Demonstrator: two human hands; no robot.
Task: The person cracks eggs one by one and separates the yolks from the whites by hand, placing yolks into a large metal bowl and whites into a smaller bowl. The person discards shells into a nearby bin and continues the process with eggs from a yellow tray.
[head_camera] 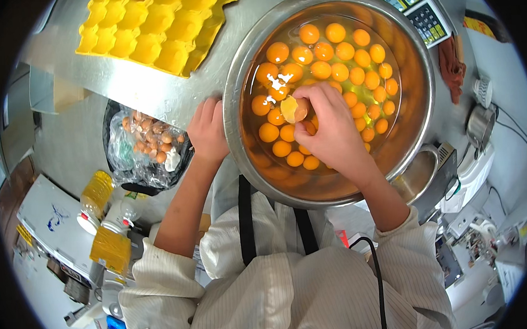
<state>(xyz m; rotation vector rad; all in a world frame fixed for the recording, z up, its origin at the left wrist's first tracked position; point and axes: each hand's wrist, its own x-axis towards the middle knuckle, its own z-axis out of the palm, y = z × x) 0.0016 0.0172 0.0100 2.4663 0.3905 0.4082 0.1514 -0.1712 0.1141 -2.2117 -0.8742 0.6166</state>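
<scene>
My right hand [328, 126] is over a large stainless steel bowl [235, 77], its fingers pinching a brown eggshell [303, 110]. The shell is broken open, and its pale inner side [289, 108] faces left. Below it, many raw egg yolks [321, 69] lie in clear egg white inside the bowl. My left hand [211, 129] rests at the counter's edge, right against the left side of the bowl, with its back turned up and its fingers bent. Its palm is hidden, so whether it grips anything does not show.
A yellow egg tray [152, 32] lies on the steel counter [132, 80]. Below the counter's edge, a plastic-lined bin [119, 146] contains eggshells [154, 138]. A digital scale [420, 21] stands behind the bowl at right, near a brown cloth [451, 68]. Oil bottles [97, 194] stand lower left.
</scene>
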